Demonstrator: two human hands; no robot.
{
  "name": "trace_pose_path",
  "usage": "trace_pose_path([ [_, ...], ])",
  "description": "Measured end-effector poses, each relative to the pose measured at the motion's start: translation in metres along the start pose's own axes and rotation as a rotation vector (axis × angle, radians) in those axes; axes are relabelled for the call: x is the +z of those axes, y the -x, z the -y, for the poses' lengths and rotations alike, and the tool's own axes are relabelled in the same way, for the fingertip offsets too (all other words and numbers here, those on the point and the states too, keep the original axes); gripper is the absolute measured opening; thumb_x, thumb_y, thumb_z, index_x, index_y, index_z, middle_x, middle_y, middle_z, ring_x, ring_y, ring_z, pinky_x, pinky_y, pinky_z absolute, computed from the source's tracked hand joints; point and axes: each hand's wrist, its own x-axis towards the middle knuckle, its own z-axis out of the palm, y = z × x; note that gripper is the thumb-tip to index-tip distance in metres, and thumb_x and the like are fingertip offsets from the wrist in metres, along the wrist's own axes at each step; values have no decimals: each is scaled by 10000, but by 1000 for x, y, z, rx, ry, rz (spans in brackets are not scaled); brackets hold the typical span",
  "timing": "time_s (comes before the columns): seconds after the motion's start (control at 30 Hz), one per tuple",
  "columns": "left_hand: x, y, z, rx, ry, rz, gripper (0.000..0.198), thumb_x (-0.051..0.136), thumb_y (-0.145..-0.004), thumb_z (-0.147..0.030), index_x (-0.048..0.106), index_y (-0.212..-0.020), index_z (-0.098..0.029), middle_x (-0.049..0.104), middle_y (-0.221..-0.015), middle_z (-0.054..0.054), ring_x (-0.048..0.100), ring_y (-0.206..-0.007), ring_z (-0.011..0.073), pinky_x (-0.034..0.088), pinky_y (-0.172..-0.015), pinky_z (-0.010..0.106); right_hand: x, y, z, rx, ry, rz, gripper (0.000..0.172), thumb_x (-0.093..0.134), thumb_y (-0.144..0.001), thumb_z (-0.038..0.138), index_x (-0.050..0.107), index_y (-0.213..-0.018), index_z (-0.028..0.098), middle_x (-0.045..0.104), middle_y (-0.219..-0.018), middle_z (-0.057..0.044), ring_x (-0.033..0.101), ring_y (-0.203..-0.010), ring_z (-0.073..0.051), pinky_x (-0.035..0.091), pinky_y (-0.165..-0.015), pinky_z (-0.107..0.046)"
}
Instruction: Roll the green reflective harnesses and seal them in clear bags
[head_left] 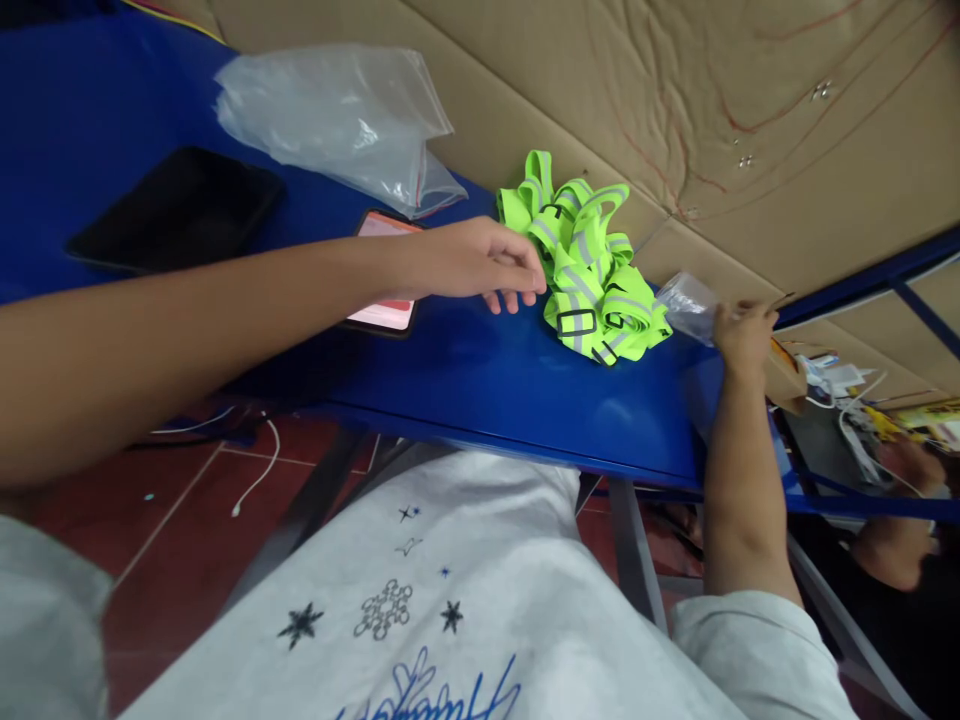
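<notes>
Brown cardboard (525, 90) backs the blue table (480, 395), its far right part wrinkled and crossed by thin red lines, and against its foot lies a big clear plastic bag (330, 110), crumpled and shiny, with a reddish strip along its edge. A flat black slab (180, 205) with rounded corners lies to the left, and the left forearm stretches across in front of it and over a phone (386, 318) with a lit pinkish screen, hiding the phone's middle. Beyond the right hand (742, 335) are a small cardboard box (785, 380), tangled white cables and, farther off, another person's arm (896, 550), blurred. Below the table edge, a white cable (276, 445) curls above the red tiled floor (172, 590). The neon-green straps (581, 280) sit in a loose heap on the table between the two hands, smooth woven webbing with a silvery grey stripe, looped and folded, one black rectangular buckle (576, 333) facing up. The left hand (480, 265) is just beside the heap, fingers loosely bent and thumb close to the forefinger; whether the tips pinch a strap, I cannot tell. The right hand reaches to a small transparent bag (688, 305) at the heap's right side, its fingers bent, their grip on the film too blurred to tell
</notes>
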Motion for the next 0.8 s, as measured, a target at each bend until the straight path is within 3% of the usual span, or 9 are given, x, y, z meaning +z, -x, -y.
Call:
trace_pose_path([
  [0.07, 0, 0, 1, 5, 3, -3, 234, 821, -894, -402, 809, -954, -175, 821, -1016, 82, 779, -847, 192, 597, -752, 290, -2, 11, 8, 14, 7, 17, 435, 847, -908, 291, 759, -1275, 74, 628, -1383, -411, 609, -1324, -489, 386, -1084, -692],
  [0.17, 0, 0, 2, 10, 1, 4, 235, 814, -905, -399, 810, -959, -170, 821, -1016, 86, 771, -827, 184, 589, -730, 282, -22, 22, 26, -72, -39, 6, 493, 748, -1001, 332, 716, -1414, 65, 548, -1535, -403, 459, -1507, -522, 218, -1210, -769],
  [0.23, 1, 0, 3, 9, -3, 13, 228, 799, -911, -392, 810, -961, -170, 821, -1016, 84, 769, -832, 183, 586, -735, 279, -37, 29, 43, -206, -124, 89, 477, 632, -1075, 374, 700, -1457, 96, 609, -1519, -336, 540, -1473, -446, 320, -1241, -682],
  [0.3, 0, -1, 4, 1, -8, 24, 223, 780, -917, -385, 808, -962, -169, 820, -1017, 81, 765, -834, 182, 583, -740, 278, -46, 40, 63, -409, -249, 278, 500, 595, -1094, 441, 669, -1511, 175, 671, -1508, -223, 657, -1378, -337, 475, -1209, -523],
  [0.37, 0, -1, 5, -9, -15, 23, 229, 775, -918, -391, 802, -967, -169, 818, -1019, 75, 762, -837, 182, 580, -746, 277, -48, 51, 84, -652, -361, 495, 719, 683, -1032, 542, 522, -1651, 212, 576, -1643, -166, 604, -1479, -331, 470, -1261, -509],
  [0.47, -1, -1, 4, -25, -22, 22, 248, 780, -911, -410, 792, -968, -170, 813, -1011, 67, 757, -838, 181, 579, -751, 274, -44, 59, 110, -832, -346, 637, 1049, 805, -884, 686, 385, -1725, 221, 425, -1757, -164, 422, -1627, -423, 347, -1343, -641],
  [0.53, 0, 0, 2, -23, -22, 40, 243, 773, -913, -406, 788, -972, -171, 811, -1008, 65, 751, -833, 177, 585, -749, 273, -40, 55, 120, -826, -310, 685, 1008, 830, -831, 711, 492, -1643, 220, 513, -1692, -169, 501, -1561, -448, 393, -1310, -661],
  [0.63, 2, 2, -3, -17, -26, 62, 218, 774, -911, -386, 791, -970, -177, 812, -1000, 61, 755, -833, 174, 589, -749, 269, -37, 41, 124, -755, -354, 730, 807, 815, -815, 685, 626, -1438, 209, 687, -1488, -160, 672, -1353, -420, 523, -1201, -632],
  [0.8, 3, 1, -5, -42, -26, 57, 232, 808, -880, -406, 802, -960, -189, 818, -994, 57, 772, -862, 189, 580, -757, 269, -27, 25, 113, -593, -402, 466, 552, 578, -953, 589, 577, -1354, 209, 742, -1338, -173, 728, -1230, -373, 542, -1156, -627],
])
